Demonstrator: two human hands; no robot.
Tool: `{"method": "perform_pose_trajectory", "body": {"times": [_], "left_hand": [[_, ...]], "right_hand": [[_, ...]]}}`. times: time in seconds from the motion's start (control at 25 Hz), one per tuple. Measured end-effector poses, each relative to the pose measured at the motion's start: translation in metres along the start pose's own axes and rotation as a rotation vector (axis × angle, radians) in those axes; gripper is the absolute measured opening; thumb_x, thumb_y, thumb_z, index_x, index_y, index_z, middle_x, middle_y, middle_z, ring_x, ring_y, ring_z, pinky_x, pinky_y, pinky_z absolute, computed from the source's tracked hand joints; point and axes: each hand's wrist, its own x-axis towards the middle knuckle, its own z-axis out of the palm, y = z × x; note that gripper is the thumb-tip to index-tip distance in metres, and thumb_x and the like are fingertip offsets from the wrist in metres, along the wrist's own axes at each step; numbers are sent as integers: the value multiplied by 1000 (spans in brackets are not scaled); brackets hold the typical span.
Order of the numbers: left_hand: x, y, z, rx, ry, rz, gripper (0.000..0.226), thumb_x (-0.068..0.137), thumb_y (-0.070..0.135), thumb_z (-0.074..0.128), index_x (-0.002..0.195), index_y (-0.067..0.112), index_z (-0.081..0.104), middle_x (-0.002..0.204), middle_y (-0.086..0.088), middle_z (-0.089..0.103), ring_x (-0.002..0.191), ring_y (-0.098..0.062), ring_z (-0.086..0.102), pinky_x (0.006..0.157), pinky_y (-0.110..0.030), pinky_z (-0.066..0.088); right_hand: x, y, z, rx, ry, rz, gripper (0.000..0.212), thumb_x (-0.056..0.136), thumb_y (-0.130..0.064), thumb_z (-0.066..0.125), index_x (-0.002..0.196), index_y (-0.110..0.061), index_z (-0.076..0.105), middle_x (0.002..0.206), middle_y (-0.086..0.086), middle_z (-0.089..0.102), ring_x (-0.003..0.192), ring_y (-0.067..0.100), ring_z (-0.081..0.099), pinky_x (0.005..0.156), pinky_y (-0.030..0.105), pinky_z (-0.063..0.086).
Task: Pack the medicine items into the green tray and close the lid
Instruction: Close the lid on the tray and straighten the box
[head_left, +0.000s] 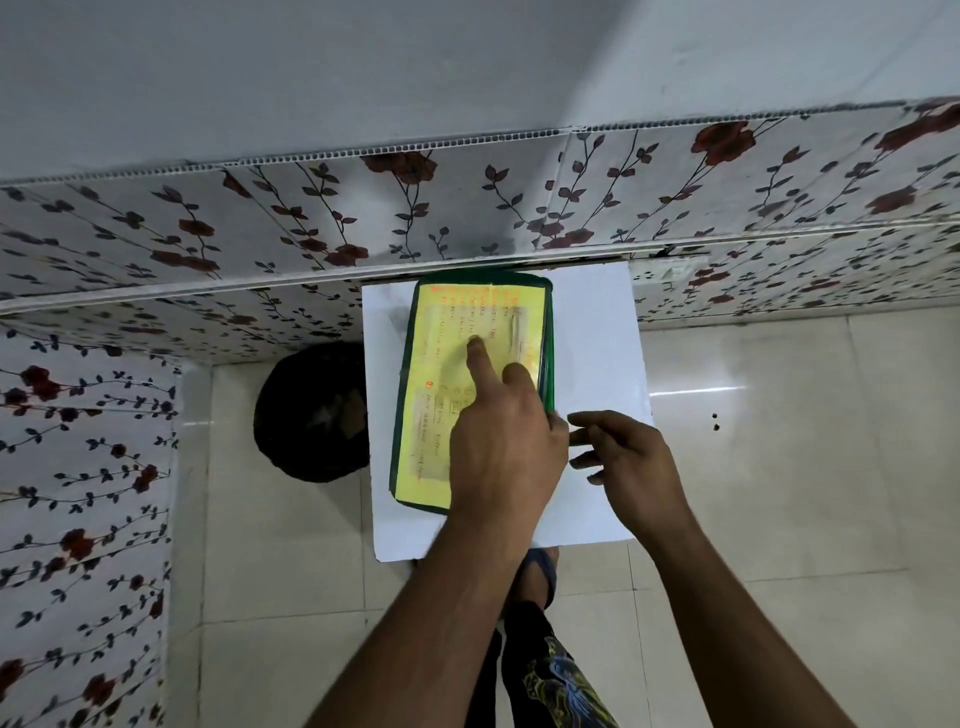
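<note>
While the green tray (470, 389) lies with its lid down on the white table (592, 364), its far end close against the flowered wall tiles (208, 234), the left hand (501, 447) rests flat on the tray's yellow labelled lid (441, 364), index finger stretched out, pressing on the handwriting. The right hand (626, 457) hovers just beside the tray's near right corner, fingers loosely spread and holding nothing. Left of the tray, a dark round object (311, 410) sits on the floor.
</note>
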Motion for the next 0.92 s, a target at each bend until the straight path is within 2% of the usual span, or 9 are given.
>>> {"method": "perform_pose_trajectory", "body": {"times": [0.08,0.16,0.24,0.36,0.48,0.6,0.72,0.8,0.92], "left_hand": [[0,-2,0,-140,52,34,38,89,41,58,111,10,59,148,-14,40,75,-28,67,55,-24,38],[5,-21,-6,-307,252,48,31,90,36,58,109,11,61,134,-11,51,80,-24,64,58,-26,46],[17,-57,-5,-384,380,-83,36,90,34,59,118,11,59,128,-13,51,98,-25,59,75,-31,50],[28,-98,0,-601,59,-359,56,94,49,50,143,24,40,143,-6,46,128,-24,46,97,-33,38],[24,-95,6,-923,-219,-378,46,96,55,37,140,42,39,128,9,60,112,-13,59,84,-32,48],[16,-87,8,-953,-200,-365,38,96,55,39,132,44,43,115,15,65,102,-9,63,83,-35,51],[22,-85,0,-983,-146,-381,38,94,51,48,130,39,46,105,22,64,96,-3,64,75,-30,51],[50,-85,-8,-998,-98,-360,45,93,52,49,134,36,44,112,22,61,99,-2,61,81,-28,48],[101,-80,-10,-1008,-144,-338,41,93,54,46,125,29,54,118,6,63,112,-16,58,94,-36,45]], "right_hand": [[2,-1,-1,14,41,-5,30,96,-10,44,102,-21,71,90,-1,75,73,14,70,65,27,48],[5,-5,4,34,74,-24,24,96,-16,49,104,-23,71,91,-4,74,73,9,70,69,28,49],[8,-13,11,46,41,-42,23,95,-30,55,113,-24,68,100,-8,73,85,6,69,77,30,52],[14,-22,20,27,-64,-34,46,87,-49,63,127,-25,60,116,-11,67,103,6,64,84,28,53],[18,-27,24,54,-73,-22,49,85,-47,66,128,-24,61,118,-10,67,105,10,65,87,34,56],[18,-27,21,38,-66,-28,36,91,-37,61,124,-24,63,115,-8,69,104,13,66,92,44,55],[22,-38,14,12,-62,-38,37,93,-36,60,129,-25,57,115,-9,65,96,4,64,84,32,56],[40,-55,18,63,27,-61,40,95,-39,55,132,-24,54,120,-6,64,98,5,63,80,26,51],[76,-84,35,175,70,-79,38,97,-43,47,121,-18,64,112,-2,70,104,17,64,92,38,50]]}}
